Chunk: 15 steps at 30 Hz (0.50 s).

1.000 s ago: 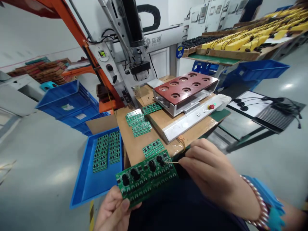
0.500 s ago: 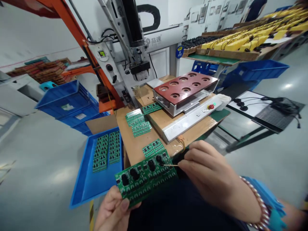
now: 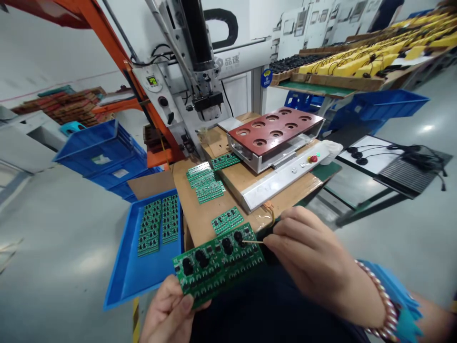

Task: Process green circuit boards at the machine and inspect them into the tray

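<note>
My left hand [image 3: 170,312] pinches the near left corner of a green circuit board [image 3: 217,262] that carries several round black parts. My right hand [image 3: 314,259] is closed on a thin wooden stick [image 3: 254,242]. The stick's tip touches the black part at the board's far right end. A beaded bracelet and a blue sleeve show at my right wrist. The board hangs over my lap, just in front of the bench's near edge.
On the cardboard-covered bench [image 3: 200,214] lie more green boards [image 3: 205,181] and one single board [image 3: 227,219]. A red fixture plate with round holes [image 3: 274,128] sits under a dispensing machine head [image 3: 207,102]. A blue tray [image 3: 143,267] at left holds further boards. Blue crates [image 3: 100,147] stand behind.
The board and both hands shifted very slightly; the stick stays at the rightmost black part.
</note>
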{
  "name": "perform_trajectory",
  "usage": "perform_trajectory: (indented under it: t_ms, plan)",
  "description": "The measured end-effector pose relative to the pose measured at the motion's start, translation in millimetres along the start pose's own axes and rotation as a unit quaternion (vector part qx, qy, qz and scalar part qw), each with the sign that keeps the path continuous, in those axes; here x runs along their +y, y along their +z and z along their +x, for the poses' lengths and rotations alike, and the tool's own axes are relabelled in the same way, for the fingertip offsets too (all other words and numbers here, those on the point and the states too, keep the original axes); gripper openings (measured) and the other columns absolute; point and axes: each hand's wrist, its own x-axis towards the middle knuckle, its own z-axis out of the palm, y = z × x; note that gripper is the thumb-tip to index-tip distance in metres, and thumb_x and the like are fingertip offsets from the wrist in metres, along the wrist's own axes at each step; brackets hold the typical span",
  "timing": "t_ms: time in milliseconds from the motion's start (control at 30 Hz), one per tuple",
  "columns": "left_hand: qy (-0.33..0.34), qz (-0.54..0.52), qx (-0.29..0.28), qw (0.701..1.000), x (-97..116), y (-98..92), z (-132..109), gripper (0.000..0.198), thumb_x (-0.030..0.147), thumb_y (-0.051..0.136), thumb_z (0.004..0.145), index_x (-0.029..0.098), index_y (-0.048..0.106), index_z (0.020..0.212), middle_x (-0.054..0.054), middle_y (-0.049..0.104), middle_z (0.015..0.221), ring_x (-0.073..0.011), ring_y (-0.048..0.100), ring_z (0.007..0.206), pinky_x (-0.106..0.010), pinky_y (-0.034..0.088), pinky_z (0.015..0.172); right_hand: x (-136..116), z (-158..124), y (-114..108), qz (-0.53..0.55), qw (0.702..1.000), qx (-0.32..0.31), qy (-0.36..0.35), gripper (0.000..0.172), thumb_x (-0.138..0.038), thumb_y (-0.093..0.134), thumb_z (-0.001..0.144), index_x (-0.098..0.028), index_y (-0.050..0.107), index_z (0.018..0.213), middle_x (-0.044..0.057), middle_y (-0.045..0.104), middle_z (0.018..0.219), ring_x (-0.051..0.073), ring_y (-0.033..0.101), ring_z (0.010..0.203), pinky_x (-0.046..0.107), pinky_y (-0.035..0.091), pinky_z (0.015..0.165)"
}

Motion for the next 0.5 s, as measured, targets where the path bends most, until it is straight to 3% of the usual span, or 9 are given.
perform_trajectory:
  t_ms: [500]
  plan:
    - [-0.004, 0.007, 0.008, 1.000, -2.3, -2.2, 1.5, 0.024, 0.024, 0.083, 0.051, 0.018, 0.061, 0.058, -0.003, 0.070, 0.067, -0.0198, 0.064, 0.063, -0.028, 0.054, 0.057, 0.2, 2.8, -0.5, -0.004, 1.000, 0.012, -0.005, 0.019, 0.002, 0.048, 0.079, -0.010, 0.061, 0.086, 0.006, 0.052, 0.073, 0.016, 0.040, 0.075, 0.033, 0.036, 0.068]
